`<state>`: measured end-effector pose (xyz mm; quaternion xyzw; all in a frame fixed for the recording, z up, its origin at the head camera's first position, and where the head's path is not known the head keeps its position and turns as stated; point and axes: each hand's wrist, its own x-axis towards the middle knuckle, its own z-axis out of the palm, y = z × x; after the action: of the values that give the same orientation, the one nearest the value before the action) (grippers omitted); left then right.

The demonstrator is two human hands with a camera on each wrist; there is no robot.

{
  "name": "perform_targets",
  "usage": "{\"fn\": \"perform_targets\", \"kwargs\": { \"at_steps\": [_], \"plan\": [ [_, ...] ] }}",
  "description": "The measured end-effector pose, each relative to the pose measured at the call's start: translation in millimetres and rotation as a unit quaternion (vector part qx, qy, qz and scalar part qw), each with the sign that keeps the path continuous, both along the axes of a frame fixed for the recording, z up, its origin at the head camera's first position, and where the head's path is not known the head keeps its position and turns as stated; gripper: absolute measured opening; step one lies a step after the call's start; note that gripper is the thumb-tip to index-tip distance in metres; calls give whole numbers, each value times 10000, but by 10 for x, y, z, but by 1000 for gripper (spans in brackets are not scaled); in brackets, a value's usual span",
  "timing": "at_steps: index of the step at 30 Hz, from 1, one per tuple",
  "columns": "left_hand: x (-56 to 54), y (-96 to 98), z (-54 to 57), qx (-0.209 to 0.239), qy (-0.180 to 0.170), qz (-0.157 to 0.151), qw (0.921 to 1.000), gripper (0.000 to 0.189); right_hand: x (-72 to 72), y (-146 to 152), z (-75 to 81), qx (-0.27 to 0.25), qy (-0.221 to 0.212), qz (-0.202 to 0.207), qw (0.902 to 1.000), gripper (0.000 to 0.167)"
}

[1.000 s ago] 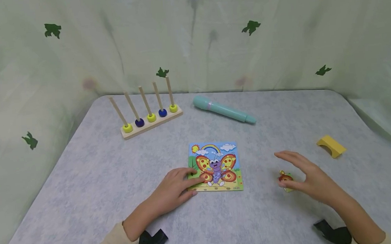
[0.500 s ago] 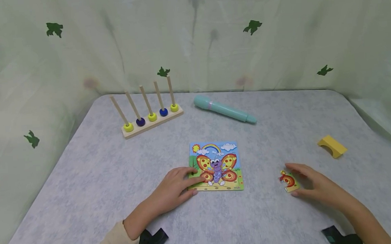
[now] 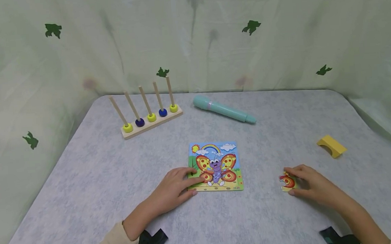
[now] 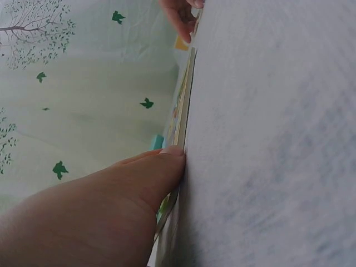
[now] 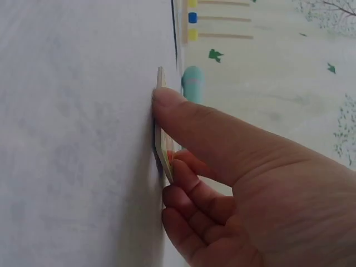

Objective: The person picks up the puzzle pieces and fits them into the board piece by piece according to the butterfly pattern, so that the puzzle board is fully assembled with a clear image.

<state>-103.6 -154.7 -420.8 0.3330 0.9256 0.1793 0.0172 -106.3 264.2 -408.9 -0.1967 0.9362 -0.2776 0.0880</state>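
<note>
A square picture puzzle (image 3: 219, 164) with a butterfly and a rainbow lies flat on the table. My left hand (image 3: 174, 186) rests on its lower left part, fingers fairly straight over the picture. In the left wrist view the thumb (image 4: 161, 167) touches the puzzle's edge. To the right, my right hand (image 3: 314, 185) pinches a small loose puzzle piece (image 3: 288, 182) with red and yellow rings, between thumb and fingers. The right wrist view shows this puzzle piece (image 5: 160, 144) edge-on, tilted a little at the table surface; whether it is fully lifted I cannot tell.
Farther back on the left stands a wooden peg stacker (image 3: 152, 122) with yellow and blue beads. A teal toy microphone or pen-shaped object (image 3: 225, 110) lies at the back middle. A yellow arch block (image 3: 332, 146) sits beyond my right hand. A pale curtain (image 3: 189, 39) hangs behind the table.
My right hand has come down from hovering with spread fingers and closed its thumb and fingers on the puzzle piece, which has turned slightly. The left hand has stayed on the puzzle.
</note>
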Motion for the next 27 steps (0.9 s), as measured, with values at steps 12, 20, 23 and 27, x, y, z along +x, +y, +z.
{"fn": "perform_targets", "kwargs": {
  "at_steps": [12,20,23,27],
  "plan": [
    [9,1,6,25,-17,11,10000,38,7,-147,87,148,867,95,9961,58],
    [5,6,4,16,-86,12,10000,38,-92,-534,273,-308,1186,607,9906,59],
    [5,4,4,16,-81,6,10000,38,-116,-734,298,-588,1337,827,9858,59],
    [4,1,6,15,-90,14,10000,38,-129,-993,285,-714,1348,999,9832,60]
  ]
}}
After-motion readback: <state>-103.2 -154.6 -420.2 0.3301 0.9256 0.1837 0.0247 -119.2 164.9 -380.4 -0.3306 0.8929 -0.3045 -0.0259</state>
